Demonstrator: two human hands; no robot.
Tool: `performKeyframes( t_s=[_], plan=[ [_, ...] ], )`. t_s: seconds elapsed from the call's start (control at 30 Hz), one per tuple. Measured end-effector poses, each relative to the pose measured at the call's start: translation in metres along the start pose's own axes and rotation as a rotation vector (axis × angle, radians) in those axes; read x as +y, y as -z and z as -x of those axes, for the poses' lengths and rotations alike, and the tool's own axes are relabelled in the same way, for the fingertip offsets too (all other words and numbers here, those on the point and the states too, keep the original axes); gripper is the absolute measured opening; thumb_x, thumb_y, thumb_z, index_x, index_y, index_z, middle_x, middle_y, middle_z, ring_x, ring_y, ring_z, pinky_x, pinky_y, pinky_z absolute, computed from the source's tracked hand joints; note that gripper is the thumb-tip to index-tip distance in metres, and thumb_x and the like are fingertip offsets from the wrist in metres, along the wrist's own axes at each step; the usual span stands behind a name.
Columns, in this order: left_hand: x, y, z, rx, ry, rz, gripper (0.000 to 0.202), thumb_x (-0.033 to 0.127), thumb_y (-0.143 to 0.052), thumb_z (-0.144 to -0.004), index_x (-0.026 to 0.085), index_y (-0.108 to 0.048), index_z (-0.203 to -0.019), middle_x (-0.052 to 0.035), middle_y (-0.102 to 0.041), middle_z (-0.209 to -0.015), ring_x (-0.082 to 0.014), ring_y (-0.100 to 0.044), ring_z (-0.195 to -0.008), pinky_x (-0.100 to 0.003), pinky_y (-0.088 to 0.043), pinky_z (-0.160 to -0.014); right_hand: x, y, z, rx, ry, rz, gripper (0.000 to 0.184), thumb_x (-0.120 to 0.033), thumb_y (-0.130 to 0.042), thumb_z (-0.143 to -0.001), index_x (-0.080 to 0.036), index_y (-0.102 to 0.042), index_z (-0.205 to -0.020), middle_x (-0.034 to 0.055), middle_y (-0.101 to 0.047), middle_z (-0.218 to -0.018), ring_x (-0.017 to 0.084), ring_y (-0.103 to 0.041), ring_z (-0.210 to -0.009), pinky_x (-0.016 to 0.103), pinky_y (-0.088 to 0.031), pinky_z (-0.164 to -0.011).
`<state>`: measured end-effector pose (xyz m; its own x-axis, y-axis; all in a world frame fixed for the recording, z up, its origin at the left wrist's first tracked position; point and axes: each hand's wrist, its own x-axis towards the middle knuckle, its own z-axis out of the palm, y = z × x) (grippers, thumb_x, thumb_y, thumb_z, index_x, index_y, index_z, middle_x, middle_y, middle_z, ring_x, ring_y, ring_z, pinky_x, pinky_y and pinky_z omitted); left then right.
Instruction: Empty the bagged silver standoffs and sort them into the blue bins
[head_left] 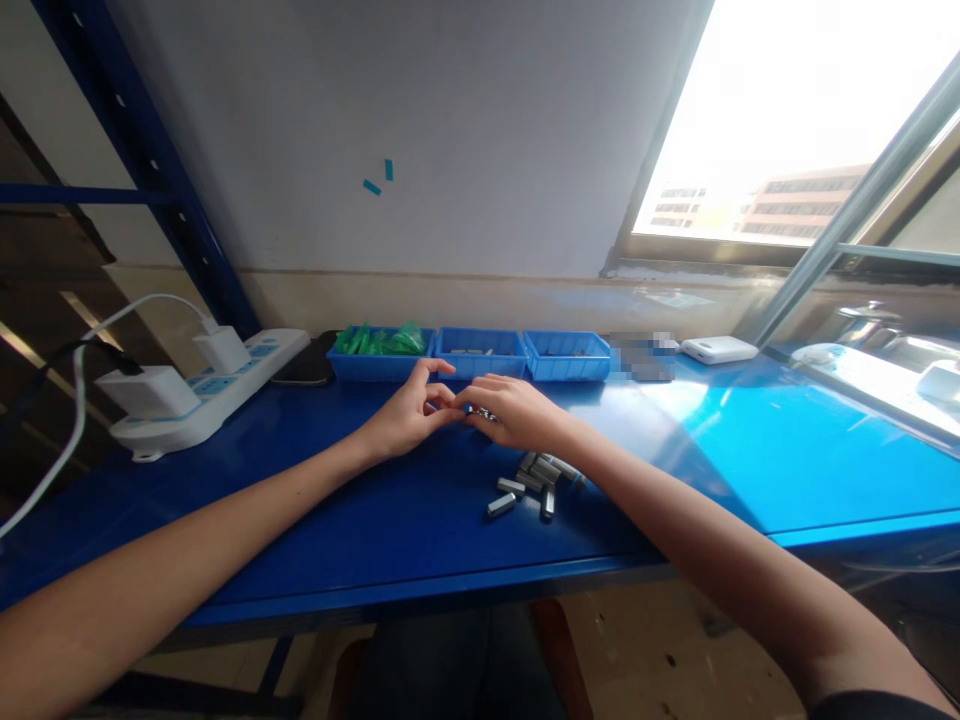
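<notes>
My left hand [411,412] and my right hand [510,410] meet above the blue table [360,510], just in front of the middle blue bin [480,353]. Both pinch together on a small metal part [480,411] that is mostly hidden between the fingertips. A loose pile of several small grey metal pieces [534,482] lies on the table under my right wrist. The left blue bin [379,352] holds green plastic parts, and the right blue bin [568,355] holds a few small metal pieces.
A white power strip [214,392] with two white chargers and cables sits at the left. A dark phone [304,368] lies beside the left bin. A white power bank [718,349] rests near the window. Blue shelving stands at the far left.
</notes>
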<state>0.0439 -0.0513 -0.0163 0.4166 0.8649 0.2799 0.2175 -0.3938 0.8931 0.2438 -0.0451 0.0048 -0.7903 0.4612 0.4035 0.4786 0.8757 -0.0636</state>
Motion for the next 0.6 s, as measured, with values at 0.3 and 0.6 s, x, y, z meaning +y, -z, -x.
performKeyframes(
  t_s=[0.3, 0.6],
  plan=[
    [0.007, 0.0, 0.004, -0.013, -0.086, -0.274, 0.032, 0.041, -0.054, -0.086, 0.019, -0.051, -0.109, -0.0027, -0.065, -0.087, -0.0159, -0.062, -0.079, -0.027, -0.045, -0.068, -0.002, 0.0, -0.001, 0.057, -0.098, 0.053, 0.019, -0.028, -0.047, -0.093, -0.016, -0.059, -0.085, 0.006, -0.063, -0.084, 0.017, -0.056, -0.081, 0.026, -0.039, -0.073],
    [0.011, 0.002, 0.005, 0.075, -0.254, -0.652, 0.021, 0.036, -0.058, -0.083, 0.018, -0.061, -0.093, -0.0028, -0.065, -0.084, -0.0163, -0.06, -0.077, -0.025, -0.045, -0.065, -0.001, -0.002, -0.002, 0.061, -0.104, 0.053, 0.028, -0.029, -0.04, -0.096, -0.015, -0.06, -0.083, 0.0064, -0.064, -0.081, 0.016, -0.057, -0.081, 0.026, -0.039, -0.073]
  ],
)
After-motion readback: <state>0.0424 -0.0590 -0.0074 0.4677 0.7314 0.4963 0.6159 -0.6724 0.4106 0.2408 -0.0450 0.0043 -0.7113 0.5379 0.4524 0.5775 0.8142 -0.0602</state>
